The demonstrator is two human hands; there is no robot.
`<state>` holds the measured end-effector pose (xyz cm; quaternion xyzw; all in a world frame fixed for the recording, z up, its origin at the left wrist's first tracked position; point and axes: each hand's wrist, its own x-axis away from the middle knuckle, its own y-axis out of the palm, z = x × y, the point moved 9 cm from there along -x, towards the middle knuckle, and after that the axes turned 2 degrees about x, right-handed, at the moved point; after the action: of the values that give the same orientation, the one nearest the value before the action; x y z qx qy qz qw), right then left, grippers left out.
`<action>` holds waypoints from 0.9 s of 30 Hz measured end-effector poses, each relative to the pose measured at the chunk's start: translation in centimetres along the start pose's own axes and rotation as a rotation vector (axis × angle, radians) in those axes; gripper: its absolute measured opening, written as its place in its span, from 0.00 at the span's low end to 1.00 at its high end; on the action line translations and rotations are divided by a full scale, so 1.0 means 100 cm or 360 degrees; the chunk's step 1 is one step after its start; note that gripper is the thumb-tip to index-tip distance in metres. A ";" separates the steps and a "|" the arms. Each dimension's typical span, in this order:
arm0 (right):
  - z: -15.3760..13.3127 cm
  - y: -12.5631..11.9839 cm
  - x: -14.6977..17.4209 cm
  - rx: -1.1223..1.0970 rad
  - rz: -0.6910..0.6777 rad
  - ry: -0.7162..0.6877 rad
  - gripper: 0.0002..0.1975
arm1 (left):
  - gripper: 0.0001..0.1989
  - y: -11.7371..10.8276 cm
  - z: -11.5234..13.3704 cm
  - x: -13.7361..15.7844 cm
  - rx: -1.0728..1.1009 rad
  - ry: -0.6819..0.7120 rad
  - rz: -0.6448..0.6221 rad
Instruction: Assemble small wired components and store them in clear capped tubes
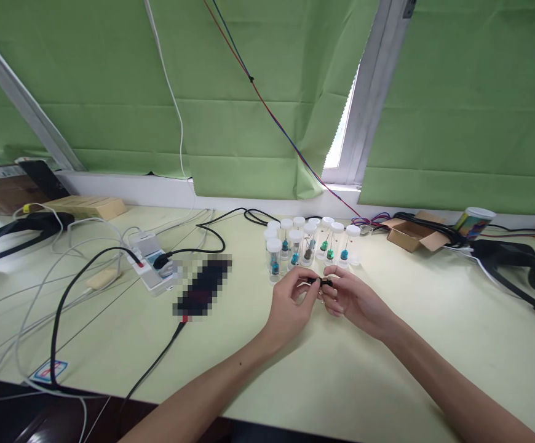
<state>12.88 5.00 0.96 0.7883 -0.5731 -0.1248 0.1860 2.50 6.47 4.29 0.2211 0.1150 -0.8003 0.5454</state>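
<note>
My left hand (293, 301) pinches one end of a small black rod-like part (321, 282) between thumb and fingertips. At its other end, the fingers of my right hand (355, 298) close on the same part; what it is exactly is too small to tell. Just behind my fingers stands a cluster of clear tubes with white caps (274, 252). Inside several tubes are small blue or green pieces (331, 252) with thin stems, and at least one holds a dark piece. My hands partly hide the nearest tubes.
Left of my hands lies a dark, pixelated phone-like slab (205, 286) with a cable, near a white power strip (154, 264) with tangled cords. To the right are an open cardboard box (412, 234), a round canister (475, 221) and a black strapped device (507, 264).
</note>
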 end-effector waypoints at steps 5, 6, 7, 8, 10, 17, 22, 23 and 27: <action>0.000 0.001 0.001 0.0036 -0.0021 -0.0025 0.10 | 0.04 -0.001 0.000 0.001 -0.0095 0.0025 0.0009; -0.001 0.002 0.001 0.0051 -0.0024 -0.0036 0.09 | 0.04 -0.001 -0.001 0.002 -0.0104 0.0024 0.0019; -0.002 0.002 0.001 0.0070 -0.0027 -0.0047 0.09 | 0.04 -0.002 -0.001 0.002 -0.0116 0.0025 0.0030; -0.002 0.002 0.001 0.0093 -0.0028 -0.0057 0.10 | 0.04 -0.003 -0.001 0.002 -0.0131 0.0026 0.0040; -0.003 0.003 0.001 0.0143 -0.0025 -0.0067 0.10 | 0.04 -0.003 -0.001 0.002 -0.0164 0.0036 0.0053; 0.000 0.001 0.000 0.0253 -0.0005 -0.0079 0.13 | 0.05 -0.003 0.001 0.002 -0.0239 0.0096 0.0054; 0.002 0.003 0.000 0.0228 -0.0050 -0.0082 0.11 | 0.05 -0.003 0.003 0.003 -0.0281 0.0195 0.0031; 0.003 0.003 0.000 0.0226 -0.0054 -0.0076 0.11 | 0.05 -0.003 0.003 0.003 -0.0292 0.0224 0.0031; 0.003 0.002 0.000 0.0215 -0.0029 -0.0065 0.11 | 0.06 -0.003 0.006 0.004 -0.0383 0.0360 0.0037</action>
<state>12.62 4.89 0.73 0.8015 -0.5766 -0.1036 0.1195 1.94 5.98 4.61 0.2443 0.2682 -0.7443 0.5608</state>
